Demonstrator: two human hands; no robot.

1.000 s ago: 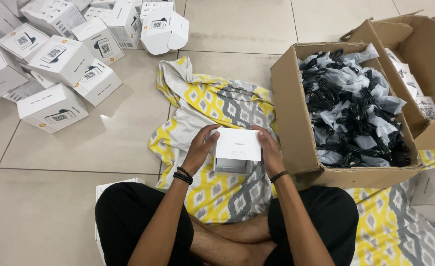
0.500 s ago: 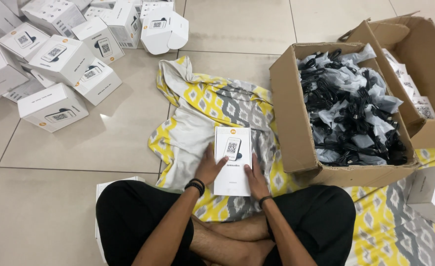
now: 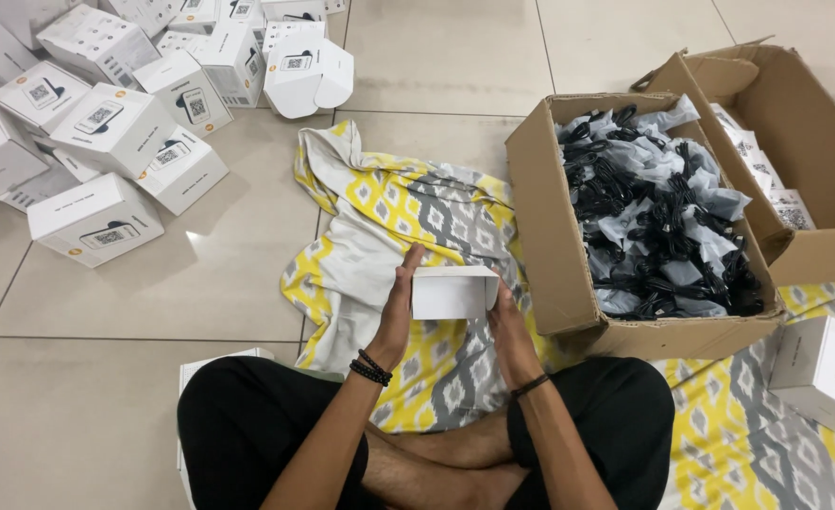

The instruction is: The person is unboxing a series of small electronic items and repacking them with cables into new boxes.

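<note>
bright, even indoor light, daylight-like, no colour cast. soft glare patch on glossy beige floor tiles (image 3: 200,241) just beside pile of white printed cardboard cartons (image 3: 96,219); cartons throw short soft shadows toward lower right. deep shade inside open brown cardboard box of black cables in clear bags (image 3: 658,217), black detail there merges. small plain white box (image 3: 453,293) near overexposed, faces hard to separate. focus sharp across frame; slight wide-angle bowing at edges. no motion blur.
</note>
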